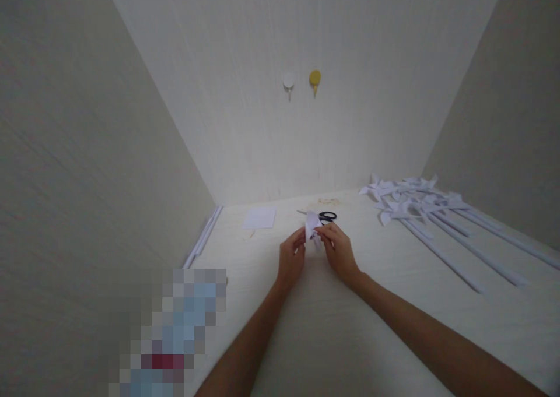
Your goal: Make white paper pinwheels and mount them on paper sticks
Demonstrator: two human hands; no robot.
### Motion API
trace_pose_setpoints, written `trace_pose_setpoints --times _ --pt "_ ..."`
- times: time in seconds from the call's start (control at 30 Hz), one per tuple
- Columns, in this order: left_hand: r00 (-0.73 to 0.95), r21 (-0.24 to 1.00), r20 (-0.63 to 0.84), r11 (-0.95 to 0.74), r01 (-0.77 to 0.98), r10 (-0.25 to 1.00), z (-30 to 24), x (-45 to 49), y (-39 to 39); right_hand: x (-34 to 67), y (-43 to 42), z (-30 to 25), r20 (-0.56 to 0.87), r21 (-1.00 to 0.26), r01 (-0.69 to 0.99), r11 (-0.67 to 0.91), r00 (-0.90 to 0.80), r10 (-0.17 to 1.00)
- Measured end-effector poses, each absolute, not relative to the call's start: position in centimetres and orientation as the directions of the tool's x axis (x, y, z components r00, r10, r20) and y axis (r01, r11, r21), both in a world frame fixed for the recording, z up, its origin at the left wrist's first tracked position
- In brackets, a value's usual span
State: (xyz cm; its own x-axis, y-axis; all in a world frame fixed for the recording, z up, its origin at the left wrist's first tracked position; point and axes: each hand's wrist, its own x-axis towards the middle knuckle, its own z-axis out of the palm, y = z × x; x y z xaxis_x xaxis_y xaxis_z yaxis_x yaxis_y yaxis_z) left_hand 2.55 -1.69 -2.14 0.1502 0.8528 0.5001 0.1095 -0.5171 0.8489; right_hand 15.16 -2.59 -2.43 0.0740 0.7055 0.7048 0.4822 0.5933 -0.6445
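Between both hands is a small piece of folded white paper (312, 221), raised a little over the white table. My left hand (292, 257) is closed on its left edge. From the right, my right hand (338, 250) pinches the paper near its middle; the fingertips partly hide what is there. Just behind the paper lies a pair of scissors (328, 215) with black handles, the blades pointing left. A flat square sheet of white paper (259, 217) rests to the left of the hands.
Several white paper pinwheels (405, 207) on rolled paper sticks (441, 256) are piled at the right. White paper rolls (209, 231) lie along the left wall. Small thin tan pieces (329, 201) lie at the back. A white hook (289, 82) and a yellow hook (315, 78) are on the wall.
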Motion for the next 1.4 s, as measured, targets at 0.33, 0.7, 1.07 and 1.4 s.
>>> trace_pose_setpoints --times 0.33,0.7,1.07,1.4 --pt "0.156 0.612 0.637 -0.618 0.493 0.755 -1.5 1.5 -2.1 15.1 -3.0 -2.4 0.741 -0.569 0.534 0.625 0.004 0.672" --pt "0.282 0.329 0.702 -0.648 0.687 0.654 -1.7 1.3 -2.3 15.0 -3.0 -2.1 0.687 -0.66 0.487 0.572 0.086 0.721" --pt "0.297 0.38 0.669 -0.657 0.651 0.682 -1.8 1.3 -2.1 15.2 -2.9 -2.2 0.64 -0.715 0.471 0.517 0.142 0.755" --pt "0.266 0.425 0.662 -0.643 0.637 0.701 -1.7 1.3 -2.2 15.2 -2.9 -2.2 0.629 -0.729 0.447 0.519 0.137 0.765"
